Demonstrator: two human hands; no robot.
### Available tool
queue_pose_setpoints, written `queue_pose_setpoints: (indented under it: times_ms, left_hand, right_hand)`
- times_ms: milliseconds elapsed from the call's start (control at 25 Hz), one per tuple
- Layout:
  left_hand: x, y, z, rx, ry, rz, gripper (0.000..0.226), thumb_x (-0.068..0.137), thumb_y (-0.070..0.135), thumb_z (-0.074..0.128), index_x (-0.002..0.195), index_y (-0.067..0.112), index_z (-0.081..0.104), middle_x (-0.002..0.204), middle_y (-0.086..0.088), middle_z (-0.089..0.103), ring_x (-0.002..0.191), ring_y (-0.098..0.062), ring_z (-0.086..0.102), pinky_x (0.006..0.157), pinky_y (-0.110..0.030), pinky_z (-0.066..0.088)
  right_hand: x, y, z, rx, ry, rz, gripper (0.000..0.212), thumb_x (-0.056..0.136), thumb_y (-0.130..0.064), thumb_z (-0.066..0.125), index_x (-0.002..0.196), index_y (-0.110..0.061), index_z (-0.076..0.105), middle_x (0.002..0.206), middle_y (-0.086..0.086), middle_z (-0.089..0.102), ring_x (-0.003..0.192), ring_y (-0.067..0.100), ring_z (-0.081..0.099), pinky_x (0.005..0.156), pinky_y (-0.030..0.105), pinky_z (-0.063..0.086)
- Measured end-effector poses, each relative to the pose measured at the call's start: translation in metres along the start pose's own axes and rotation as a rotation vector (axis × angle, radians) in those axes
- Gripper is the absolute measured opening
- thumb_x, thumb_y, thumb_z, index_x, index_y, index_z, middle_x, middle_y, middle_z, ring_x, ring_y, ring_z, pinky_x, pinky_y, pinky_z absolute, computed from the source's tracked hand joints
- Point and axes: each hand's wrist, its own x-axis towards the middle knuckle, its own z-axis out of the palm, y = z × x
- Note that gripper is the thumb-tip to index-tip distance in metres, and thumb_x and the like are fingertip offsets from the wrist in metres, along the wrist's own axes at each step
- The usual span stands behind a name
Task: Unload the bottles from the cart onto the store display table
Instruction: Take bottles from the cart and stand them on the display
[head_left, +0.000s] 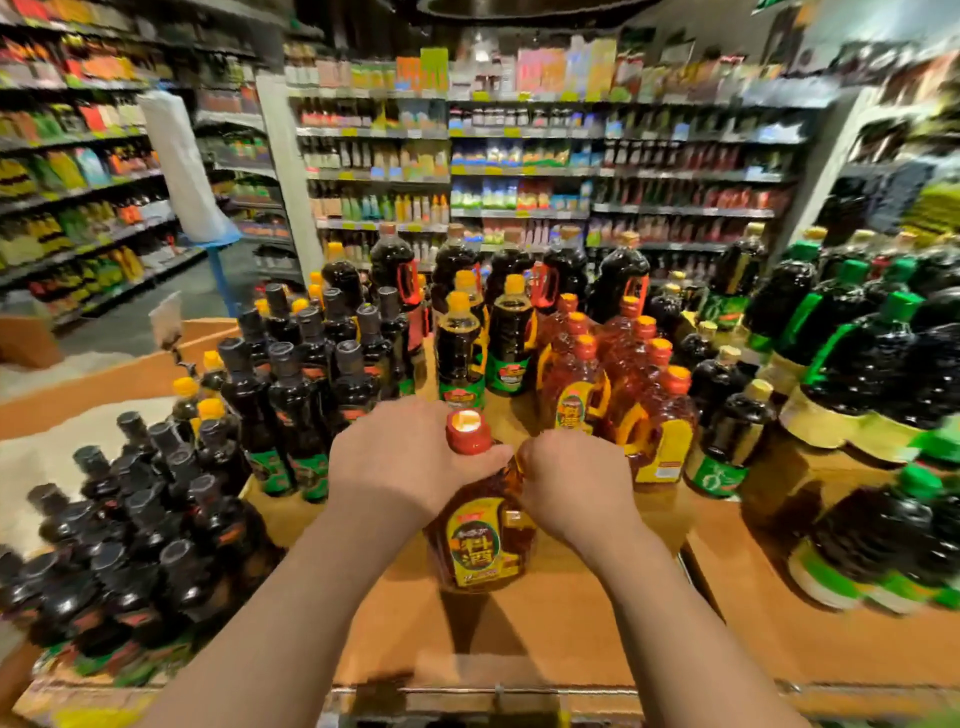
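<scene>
An amber bottle (480, 545) with a red cap and a yellow label stands on the brown display table (545, 639) in front of me. My left hand (400, 457) grips its neck and shoulder just below the cap. My right hand (576, 483) is curled round the handle on its right side. Behind it stand more amber bottles (613, 384) of the same kind in a group. The cart is not in view.
Dark black-capped bottles (291, 374) crowd the table's left side, with more (140, 530) lower left. Green-capped dark bottles (872, 364) fill the right side. Yellow-capped dark bottles (460, 353) stand behind centre. Store shelves (519, 171) line the back.
</scene>
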Motion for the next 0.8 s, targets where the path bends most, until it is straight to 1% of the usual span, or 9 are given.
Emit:
queue_pose_setpoints:
  times_ms: [80,160,200,240,360,480,600,680,800]
  left_hand:
    - [0.02,0.023,0.014,-0.034,-0.015,0.058,0.061,0.071,0.087,0.047,0.067,0.026,0.05,0.075,0.009,0.055,0.079,-0.019,0.057,0.061,-0.033,0.048]
    - [0.038,0.043,0.027,-0.055,-0.015,0.09,0.061,0.072,0.087,0.047,0.067,0.026,0.054,0.072,0.01,0.056,0.075,-0.018,0.058,0.061,-0.034,0.051]
    - [0.049,0.055,0.035,-0.049,-0.019,0.104,0.061,0.072,0.086,0.046,0.068,0.026,0.055,0.072,0.01,0.057,0.075,-0.017,0.058,0.061,-0.034,0.052]
    - [0.061,0.067,0.042,-0.033,-0.028,0.109,0.061,0.073,0.086,0.046,0.07,0.026,0.056,0.073,0.01,0.058,0.076,-0.017,0.058,0.062,-0.034,0.052]
    - [0.102,0.1,0.066,0.022,-0.099,0.065,0.058,0.075,0.085,0.046,0.076,0.027,0.056,0.078,0.008,0.057,0.081,-0.018,0.058,0.067,-0.033,0.051]
    - [0.138,0.119,0.093,0.034,-0.188,0.006,0.059,0.075,0.084,0.047,0.08,0.026,0.055,0.084,0.006,0.058,0.085,-0.018,0.058,0.075,-0.034,0.054]
    - [0.159,0.135,0.118,0.057,-0.131,-0.019,0.059,0.075,0.083,0.05,0.078,0.024,0.052,0.09,0.005,0.059,0.091,-0.019,0.059,0.075,-0.035,0.055]
    - [0.167,0.143,0.127,-0.002,-0.088,-0.048,0.054,0.075,0.079,0.056,0.074,0.025,0.053,0.083,0.007,0.058,0.085,-0.018,0.058,0.07,-0.034,0.054]
    - [0.173,0.149,0.138,-0.086,-0.105,-0.065,0.046,0.078,0.067,0.063,0.065,0.025,0.05,0.071,0.011,0.054,0.07,-0.012,0.055,0.063,-0.032,0.051]
  right_hand:
    - [0.007,0.029,0.009,0.019,-0.021,0.082,0.016,0.085,-0.027,0.05,0.075,-0.018,0.058,0.071,0.002,0.055,0.077,0.032,0.059,0.054,0.03,0.037]
    - [0.018,0.056,0.018,0.083,-0.049,0.13,0.014,0.083,-0.021,0.051,0.07,-0.017,0.053,0.063,0.0,0.046,0.071,0.033,0.053,0.054,0.032,0.043]
    - [0.026,0.072,0.022,0.104,-0.066,0.143,0.012,0.082,-0.018,0.05,0.07,-0.016,0.053,0.063,0.0,0.047,0.071,0.033,0.053,0.055,0.033,0.044]
    - [0.035,0.086,0.026,0.118,-0.087,0.144,0.01,0.08,-0.016,0.05,0.074,-0.013,0.057,0.067,0.003,0.052,0.073,0.033,0.055,0.056,0.033,0.044]
    - [0.065,0.127,0.033,0.149,-0.118,0.089,0.016,0.079,-0.012,0.052,0.088,-0.01,0.065,0.079,0.009,0.062,0.081,0.034,0.06,0.061,0.036,0.05]
    - [0.092,0.155,0.041,0.094,-0.139,0.023,0.02,0.081,-0.011,0.05,0.095,-0.01,0.064,0.09,0.012,0.065,0.089,0.036,0.06,0.064,0.038,0.045]
    - [0.114,0.177,0.048,0.041,-0.161,0.001,0.02,0.083,-0.007,0.049,0.096,-0.011,0.064,0.095,0.012,0.066,0.091,0.036,0.062,0.066,0.038,0.045]
    - [0.122,0.185,0.051,0.023,-0.183,0.013,0.022,0.085,-0.004,0.048,0.097,-0.01,0.064,0.099,0.012,0.065,0.093,0.035,0.062,0.067,0.036,0.043]
    - [0.123,0.186,0.05,0.013,-0.2,0.02,0.022,0.085,-0.002,0.046,0.096,-0.009,0.063,0.1,0.012,0.064,0.093,0.035,0.062,0.064,0.035,0.038]
